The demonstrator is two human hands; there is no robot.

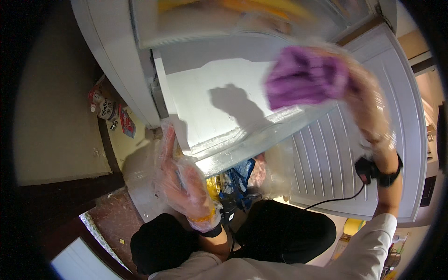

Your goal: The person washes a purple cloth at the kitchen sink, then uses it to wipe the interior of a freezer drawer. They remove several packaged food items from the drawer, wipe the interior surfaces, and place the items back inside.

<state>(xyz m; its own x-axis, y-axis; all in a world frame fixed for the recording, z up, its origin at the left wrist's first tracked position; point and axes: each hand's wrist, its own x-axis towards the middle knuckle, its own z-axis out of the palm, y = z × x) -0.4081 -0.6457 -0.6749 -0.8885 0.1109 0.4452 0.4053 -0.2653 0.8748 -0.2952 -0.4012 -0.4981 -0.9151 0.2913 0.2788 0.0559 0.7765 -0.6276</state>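
Observation:
Both my hands wear clear plastic gloves. My right hand [353,77], blurred, holds a bunched purple cloth [304,78] above the right side of a pulled-out white drawer [196,87]. The drawer has a clear front panel [266,140], wet-looking, with frost-like bits along its inner edge. My left hand [185,182] rests at the drawer's front left corner, its fingers spread along the side; whether it grips the edge is hard to tell. Shadows fall on the drawer's floor.
A ribbed white appliance door [325,150] stands open at the right. Blue packaging [238,178] and other bagged items lie below the drawer, between my knees. A Comfort pouch [106,106] stands on the floor at the left. A cable hangs from my right wrist device [378,171].

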